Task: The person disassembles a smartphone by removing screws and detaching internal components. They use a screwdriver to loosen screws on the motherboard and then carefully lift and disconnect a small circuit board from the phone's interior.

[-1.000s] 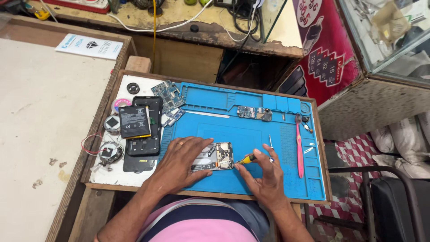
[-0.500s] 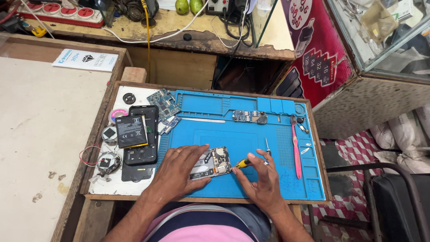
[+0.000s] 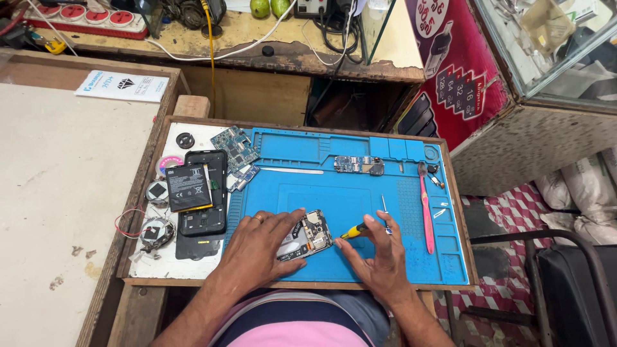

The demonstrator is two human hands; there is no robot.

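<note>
An opened phone (image 3: 308,234) with its circuit board exposed lies on the blue repair mat (image 3: 360,186). My left hand (image 3: 260,247) lies flat over its left part and holds it down. My right hand (image 3: 379,254) grips a small screwdriver with a yellow handle (image 3: 355,231), whose tip points at the phone's right edge.
A black phone body (image 3: 205,193) with a loose battery (image 3: 187,187) on it lies left of the mat, beside circuit boards (image 3: 234,149). A pink tool (image 3: 425,209), a metal strip (image 3: 292,171) and a small board (image 3: 358,165) rest on the mat. Cables run across the back bench.
The view has shifted slightly. Both hands stay on the opened phone, the screwdriver tip kept at its right edge.
</note>
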